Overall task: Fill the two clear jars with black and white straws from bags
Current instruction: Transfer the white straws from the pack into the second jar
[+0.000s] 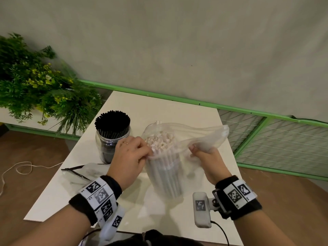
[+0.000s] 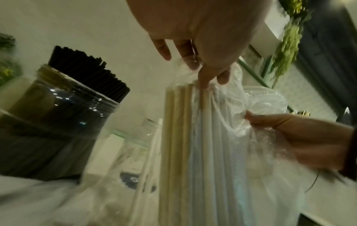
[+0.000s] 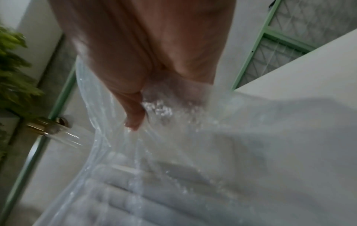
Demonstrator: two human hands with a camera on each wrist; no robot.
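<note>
Your left hand [image 1: 130, 158] pinches the white straws [image 1: 164, 155] through the clear bag [image 1: 204, 134], bunching them upright; your right hand [image 1: 206, 160] grips the bag's mouth, holding it wide. Beyond your left hand stands the black-straw jar [image 1: 111, 137] on the desk [image 1: 177, 110]

Second clear jar [image 2: 148, 134] mostly hidden behind bag [image 1: 204, 137] of white straws [image 1: 163, 142]; right wrist view blurred, right hand's fingertips [image 3: 133, 122] indistinct.

Head view bright, evenly lit, edges bowed; both wrist views dimmer, blurred; soft shadows throughout
</note>
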